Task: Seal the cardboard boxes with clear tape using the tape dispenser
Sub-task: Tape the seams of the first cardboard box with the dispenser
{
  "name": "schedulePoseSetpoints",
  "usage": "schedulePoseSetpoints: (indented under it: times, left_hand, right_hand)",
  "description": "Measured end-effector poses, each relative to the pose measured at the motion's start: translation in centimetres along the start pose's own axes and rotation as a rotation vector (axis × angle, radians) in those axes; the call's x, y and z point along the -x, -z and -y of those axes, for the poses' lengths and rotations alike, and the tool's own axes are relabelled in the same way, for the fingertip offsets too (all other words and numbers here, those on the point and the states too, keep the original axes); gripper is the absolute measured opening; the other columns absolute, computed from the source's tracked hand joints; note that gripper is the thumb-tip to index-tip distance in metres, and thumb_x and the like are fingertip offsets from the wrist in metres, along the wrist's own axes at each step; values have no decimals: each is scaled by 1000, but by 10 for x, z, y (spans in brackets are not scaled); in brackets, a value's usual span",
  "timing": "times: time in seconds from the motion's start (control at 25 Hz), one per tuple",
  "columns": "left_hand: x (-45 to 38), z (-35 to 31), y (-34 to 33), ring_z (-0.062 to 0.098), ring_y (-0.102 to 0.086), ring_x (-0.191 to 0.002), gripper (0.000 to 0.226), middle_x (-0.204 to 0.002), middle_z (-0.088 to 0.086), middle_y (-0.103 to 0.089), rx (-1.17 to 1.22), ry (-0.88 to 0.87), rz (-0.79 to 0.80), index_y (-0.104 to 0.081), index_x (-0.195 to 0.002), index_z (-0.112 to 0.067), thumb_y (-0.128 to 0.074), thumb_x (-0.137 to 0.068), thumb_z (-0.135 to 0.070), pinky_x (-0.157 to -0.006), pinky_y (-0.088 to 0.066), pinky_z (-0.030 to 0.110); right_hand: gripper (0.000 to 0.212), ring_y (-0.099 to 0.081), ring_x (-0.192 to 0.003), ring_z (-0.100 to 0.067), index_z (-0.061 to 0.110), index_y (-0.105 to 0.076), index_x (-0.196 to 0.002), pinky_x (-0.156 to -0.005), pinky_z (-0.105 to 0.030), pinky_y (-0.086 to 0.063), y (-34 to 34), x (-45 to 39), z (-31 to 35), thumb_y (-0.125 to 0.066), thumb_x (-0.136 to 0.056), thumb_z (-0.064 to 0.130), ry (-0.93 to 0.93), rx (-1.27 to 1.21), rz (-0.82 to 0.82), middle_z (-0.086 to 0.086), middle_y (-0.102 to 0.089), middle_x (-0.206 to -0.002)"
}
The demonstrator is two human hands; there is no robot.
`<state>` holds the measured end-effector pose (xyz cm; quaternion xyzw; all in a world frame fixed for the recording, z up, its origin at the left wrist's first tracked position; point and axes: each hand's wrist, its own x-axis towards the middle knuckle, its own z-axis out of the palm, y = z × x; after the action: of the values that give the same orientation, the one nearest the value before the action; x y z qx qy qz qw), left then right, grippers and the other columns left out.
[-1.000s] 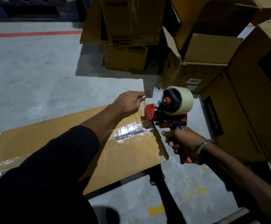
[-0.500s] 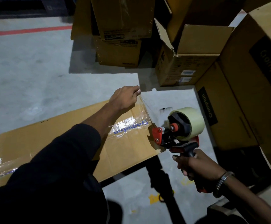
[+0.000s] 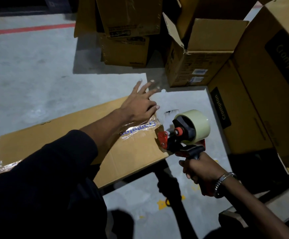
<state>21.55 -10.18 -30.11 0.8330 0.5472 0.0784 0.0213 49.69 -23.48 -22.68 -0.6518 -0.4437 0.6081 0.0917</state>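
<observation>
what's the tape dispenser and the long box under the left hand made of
Tape dispenser: seemingly hard plastic, glossy red frame with matte black hub and handle. Long box: brown corrugated cardboard, matte, with crease lines; shiny wrinkled clear tape covers its end.

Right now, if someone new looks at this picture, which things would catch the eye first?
First the red and black tape dispenser with its pale roll of clear tape, gripped by the right hand at the end of the long cardboard box in the middle. Next the left hand, fingers spread, on that box's far corner over shiny tape. Behind, stacked cardboard boxes fill the top and right.
</observation>
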Motion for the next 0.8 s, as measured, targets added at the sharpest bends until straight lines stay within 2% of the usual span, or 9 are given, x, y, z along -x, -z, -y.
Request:
schedulePoseSetpoints:
  times: [0.08, 0.12, 0.16, 0.24, 0.32, 0.48, 0.6, 0.68, 0.8]
  left_hand:
    - [0, -17, -3, 22, -59, -130, 63, -125, 6, -74, 55, -138, 131, -79, -99, -25, -23, -103, -53, -130, -11, 56]
    - [1, -24, -3, 20, -66, -114, 64, -110, 4, -77, 72, -167, 163, -78, -95, -23, -22, -102, -52, -129, -16, 54]
    - [1, -27, -4, 19, -67, -103, 65, -101, 3, -77, 79, -179, 162, -77, -92, -21, -20, -102, -51, -128, -20, 53]
    - [3, -26, -5, 21, -64, -95, 68, -95, 2, -75, 87, -183, 120, -78, -93, -18, -19, -103, -49, -125, -24, 51]
    - [4, -22, -9, 22, -62, -95, 64, -96, 3, -72, 65, -208, 89, -78, -95, -19, -21, -105, -45, -125, -25, 52]
    - [4, -20, -15, 23, -61, -104, 58, -105, 3, -71, 7, -245, 122, -76, -100, -24, -22, -106, -43, -127, -20, 53]
    - [1, -16, -16, 24, -60, -116, 52, -121, 7, -71, -27, -204, 158, -76, -104, -18, -29, -95, -38, -129, -14, 49]
    - [0, -15, -22, 24, -57, -125, 47, -132, 11, -68, -24, -181, 169, -75, -114, -11, -42, -92, -34, -130, -8, 43]
    - [1, -13, -31, 20, -55, -130, 43, -136, 6, -67, -39, -150, 138, -71, -127, -16, -52, -97, -41, -130, -8, 40]
  right_hand:
    - [42, -45, -43, -13, 28, -71, -119, -41, -25, -29, 2, 2, 3, -53, -94, 0, -1, 2, 17, -21, -59, -79]
    - [42, -44, -42, -13, 27, -70, -120, -41, -25, -29, 4, 2, 4, -53, -94, -1, -4, 5, 29, -21, -59, -78]
    - [41, -43, -42, -13, 27, -70, -121, -41, -25, -29, 5, 0, 3, -53, -95, 0, -11, 11, 36, -21, -58, -74]
    - [37, -41, -46, -17, 29, -70, -122, -44, -25, -28, 7, -3, 4, -55, -97, 6, -30, 29, 47, -19, -57, -69]
    - [33, -38, -47, -18, 31, -70, -120, -46, -26, -28, 12, -3, 5, -57, -98, 9, -54, 51, 74, -15, -55, -63]
    - [25, -33, -43, -16, 21, -67, -119, -48, -27, -24, 17, 5, 22, -56, -101, 8, -108, 82, 112, -11, -48, -54]
    - [27, -29, -40, -15, 26, -63, -118, -49, -23, -23, 19, -3, 49, -53, -102, 7, -179, 263, 129, -8, -44, -52]
    - [32, -28, -36, -14, 25, -63, -124, -48, -20, -25, 21, -11, 69, -51, -101, 6, -264, 394, 129, -7, -43, -49]
    - [41, -25, -37, -13, 19, -58, -138, -47, -19, -25, 18, -13, 92, -47, -100, 8, -376, 512, 151, -7, -41, -52]
